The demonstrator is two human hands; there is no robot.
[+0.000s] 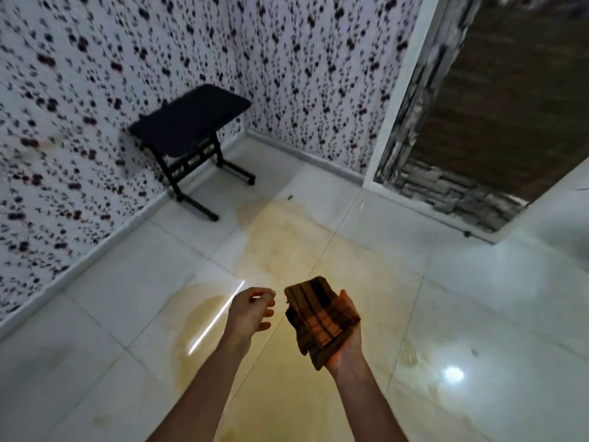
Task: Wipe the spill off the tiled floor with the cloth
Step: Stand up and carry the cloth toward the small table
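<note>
Bare forearms, no sleeves visible

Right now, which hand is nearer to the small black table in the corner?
Left. The left hand is empty, fingers loosely open, on the side of the black table, which stands up-left by the wall. The right hand, cradling the folded checked cloth, sits farther right.

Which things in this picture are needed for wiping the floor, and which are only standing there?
Needed for the job:
- cloth, folded, lying on the right hand
- yellowish spill on the tiled floor
- left hand, empty

Only standing there:
- black table in the corner
- flowered wallpaper
</note>
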